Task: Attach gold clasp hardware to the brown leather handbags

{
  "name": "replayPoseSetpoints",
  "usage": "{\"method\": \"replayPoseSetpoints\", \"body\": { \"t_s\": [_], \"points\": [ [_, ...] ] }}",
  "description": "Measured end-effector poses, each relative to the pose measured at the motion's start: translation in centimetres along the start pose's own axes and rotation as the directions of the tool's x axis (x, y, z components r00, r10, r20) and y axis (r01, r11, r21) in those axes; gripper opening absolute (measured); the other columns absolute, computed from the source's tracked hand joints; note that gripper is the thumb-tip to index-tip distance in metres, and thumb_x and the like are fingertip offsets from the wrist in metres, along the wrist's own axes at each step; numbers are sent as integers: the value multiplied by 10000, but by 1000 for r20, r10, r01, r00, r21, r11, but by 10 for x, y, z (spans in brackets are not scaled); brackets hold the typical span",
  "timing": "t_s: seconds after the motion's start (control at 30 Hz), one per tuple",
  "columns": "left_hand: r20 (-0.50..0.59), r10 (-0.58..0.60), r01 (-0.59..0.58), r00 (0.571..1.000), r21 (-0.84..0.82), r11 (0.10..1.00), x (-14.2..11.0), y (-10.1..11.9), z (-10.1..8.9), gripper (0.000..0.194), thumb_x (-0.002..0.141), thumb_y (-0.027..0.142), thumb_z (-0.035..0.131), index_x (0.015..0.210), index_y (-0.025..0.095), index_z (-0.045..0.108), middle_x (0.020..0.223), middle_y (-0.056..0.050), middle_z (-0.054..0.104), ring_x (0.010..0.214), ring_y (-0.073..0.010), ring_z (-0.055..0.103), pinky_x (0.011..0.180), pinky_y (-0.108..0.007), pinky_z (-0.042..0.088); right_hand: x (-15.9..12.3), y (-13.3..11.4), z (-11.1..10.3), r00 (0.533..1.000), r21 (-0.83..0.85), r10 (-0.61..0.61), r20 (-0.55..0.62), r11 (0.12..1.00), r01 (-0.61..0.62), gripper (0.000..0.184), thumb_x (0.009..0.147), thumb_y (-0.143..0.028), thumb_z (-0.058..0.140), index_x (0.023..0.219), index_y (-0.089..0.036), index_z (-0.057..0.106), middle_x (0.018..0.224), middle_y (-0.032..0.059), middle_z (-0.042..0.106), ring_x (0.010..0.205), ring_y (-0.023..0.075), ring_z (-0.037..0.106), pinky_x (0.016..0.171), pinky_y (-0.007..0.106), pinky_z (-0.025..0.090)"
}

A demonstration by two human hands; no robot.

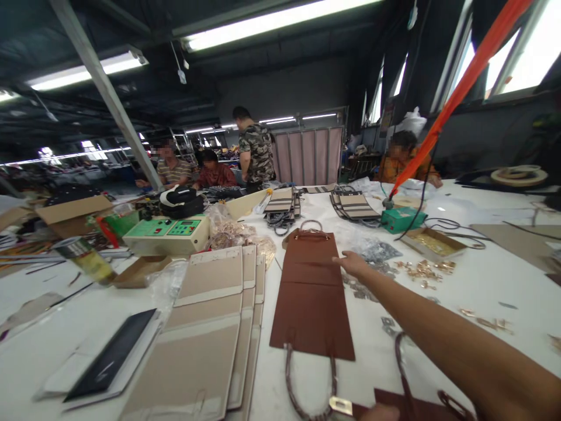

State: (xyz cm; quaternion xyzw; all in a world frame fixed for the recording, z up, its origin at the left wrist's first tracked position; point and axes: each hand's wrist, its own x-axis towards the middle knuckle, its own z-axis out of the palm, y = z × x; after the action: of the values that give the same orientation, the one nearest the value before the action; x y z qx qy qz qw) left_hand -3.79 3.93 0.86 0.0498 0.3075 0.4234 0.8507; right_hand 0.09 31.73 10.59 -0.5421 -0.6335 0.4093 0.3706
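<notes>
A brown bag panel [313, 292] lies lengthwise on the white table, with a rolled handle at its far end and another handle [289, 374] at its near end. My right hand [353, 264] reaches across to the panel's right edge, thumb and finger apart, fingertips at the edge. At the bottom of the view, my left hand [380, 413] is mostly cut off and blurred; it appears closed on a brown strap [358, 411] with a gold clasp plate [340, 405]. Beside it is another brown bag piece [423, 406] with a handle, partly under my right arm.
Beige panels [205, 327] are stacked at left, near a black flat piece [114, 351]. Behind them stand a control box [169, 235] and a cardboard tray [142, 271]. Gold fittings [425, 270], a green device [403, 218] and cables lie at right. Several people work beyond the table.
</notes>
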Motion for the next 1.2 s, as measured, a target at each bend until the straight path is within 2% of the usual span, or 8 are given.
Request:
{"method": "replayPoseSetpoints", "body": {
  "t_s": [0.1,0.27,0.33,0.43,0.53,0.77,1.03,1.2],
  "points": [
    [28,-56,57,998,-48,997,-7,-14,11,378,938,425,581,1174,159,709,1166,-182,719,1112,-381,682,886,-533,572,-51,0,-54,997,-88,-76,-13,993,74,334,782,-306,766,1094,-187,771,1137,86,766,1144,284,662,1055,382,476],
    [154,-94,110,984,-97,989,-9,-22,18,486,916,367,509,1145,-11,711,993,-202,787,1087,-344,715,1074,-460,460,-197,40,-142,977,-265,-166,136,944,197,288,914,-460,639,927,-215,790,868,24,759,828,216,696,799,307,530],
    [191,-108,128,976,-93,987,-7,-21,17,500,925,362,507,1199,-14,689,1025,-203,786,1075,-336,723,1086,-462,446,-254,62,-161,974,-315,-166,152,926,207,249,909,-439,663,904,-228,795,910,34,753,853,218,690,807,305,522],
    [197,-125,137,972,-45,990,-5,-20,16,524,936,362,500,1264,-18,651,1076,-209,778,1069,-340,727,1087,-482,444,-305,95,-173,968,-334,-151,198,919,212,284,900,-395,697,1153,-288,768,1034,38,732,904,215,678,826,305,525],
    [174,-123,124,977,7,992,-5,-22,19,538,943,359,490,1299,-20,628,1093,-207,776,1079,-342,724,1087,-492,447,-314,114,-170,962,-394,-166,216,887,242,406,907,-352,693,1313,-331,686,1062,29,711,884,198,664,798,297,518],
    [126,-60,52,990,66,996,-10,-27,29,545,950,333,464,1352,-12,592,1109,-199,775,1081,-345,726,1095,-510,445,-287,105,-167,893,-407,-243,379,822,397,121,907,-253,694,996,-270,776,1008,11,735,924,196,679,859,297,486],
    [134,-66,55,989,80,995,-6,-27,28,506,950,302,479,1315,-21,615,1085,-202,779,1084,-339,726,1092,-488,442,-287,124,-166,842,-493,-282,459,708,506,192,977,-284,582,1058,-234,749,1048,60,743,933,218,685,837,306,487],
    [108,-55,46,993,85,995,-12,-30,28,486,912,327,493,1203,-15,678,1020,-201,788,1054,-342,731,1078,-473,443,-282,106,-166,795,-554,-237,558,607,570,162,875,-210,603,950,-236,745,945,68,762,867,247,699,749,305,464]
  ]
}}
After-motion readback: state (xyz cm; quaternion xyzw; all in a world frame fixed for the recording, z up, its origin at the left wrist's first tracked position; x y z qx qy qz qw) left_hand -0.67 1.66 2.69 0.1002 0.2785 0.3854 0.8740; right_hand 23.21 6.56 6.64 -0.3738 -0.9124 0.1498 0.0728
